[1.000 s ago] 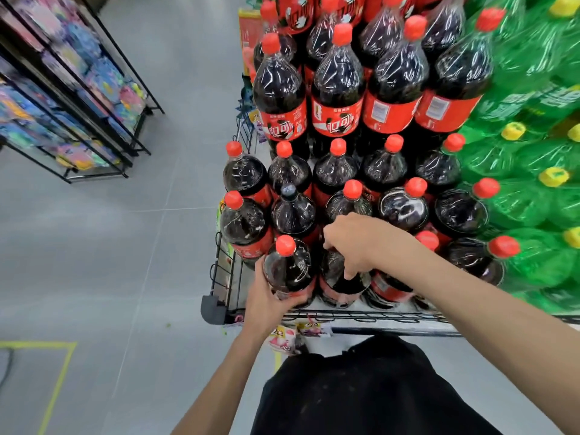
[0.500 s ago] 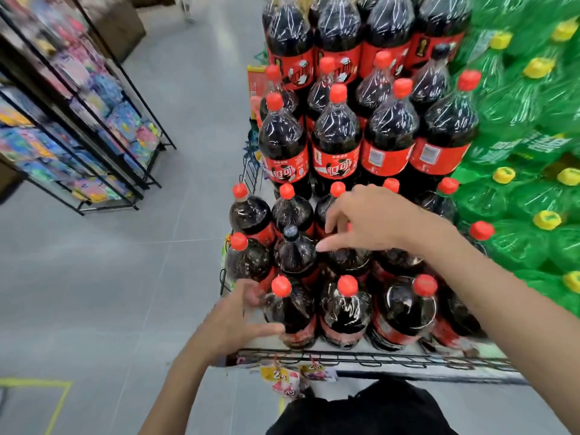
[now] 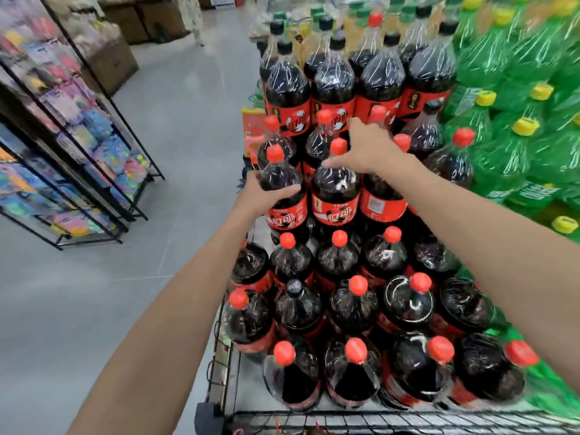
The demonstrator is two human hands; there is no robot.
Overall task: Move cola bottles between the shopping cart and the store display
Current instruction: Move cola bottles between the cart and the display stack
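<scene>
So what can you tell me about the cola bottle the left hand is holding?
The cola bottle is clear plastic full of dark cola, with a red cap and a red label with white writing. It stands upright at the left end of a row on the store display. The left hand grips its shoulder above the label. Another cola bottle stands right beside it.

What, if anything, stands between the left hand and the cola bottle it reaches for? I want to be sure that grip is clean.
Nothing visible does. The left hand already wraps the shoulder of the red-capped cola bottle at the display's left edge, skin against plastic. The right hand rests among the neighbouring bottle necks, apart from that grip.
</scene>
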